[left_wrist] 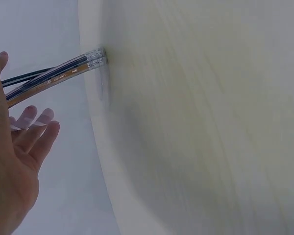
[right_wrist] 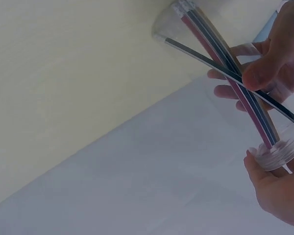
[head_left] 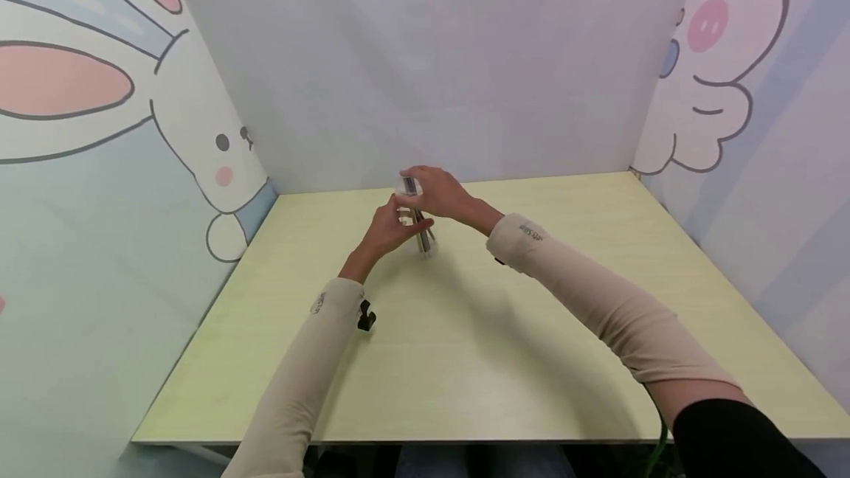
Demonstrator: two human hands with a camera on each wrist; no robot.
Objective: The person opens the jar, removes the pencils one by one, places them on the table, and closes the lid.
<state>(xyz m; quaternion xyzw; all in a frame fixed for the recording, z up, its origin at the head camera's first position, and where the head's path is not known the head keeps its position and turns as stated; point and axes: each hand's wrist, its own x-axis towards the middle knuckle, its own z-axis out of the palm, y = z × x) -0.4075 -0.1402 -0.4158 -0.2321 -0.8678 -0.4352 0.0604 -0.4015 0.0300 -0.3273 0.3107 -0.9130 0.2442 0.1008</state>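
A clear tube-shaped container [right_wrist: 159, 29] stands at the far middle of the table, with several slim pencils [right_wrist: 213, 46] inside, some with silvery ends pointing down. They look red, dark blue, brown-orange and dark green; one slants across the others. My left hand [head_left: 387, 227] holds the container around its middle, thumb on the near side. At the top, my right hand [head_left: 441, 194] grips the clear ridged rim or cap [right_wrist: 279, 152] between thumb and fingers. Whether that piece is separate from the tube I cannot tell. In the left wrist view, pencils [left_wrist: 54, 78] stick out past the left hand.
Beneath the hands lies a pale yellow table [head_left: 425, 375]. A plain grey-white wall [head_left: 425, 72] rises close behind the container. Side walls with a cartoon rabbit [head_left: 199, 131] and a cartoon pig [head_left: 724, 43] border the table.
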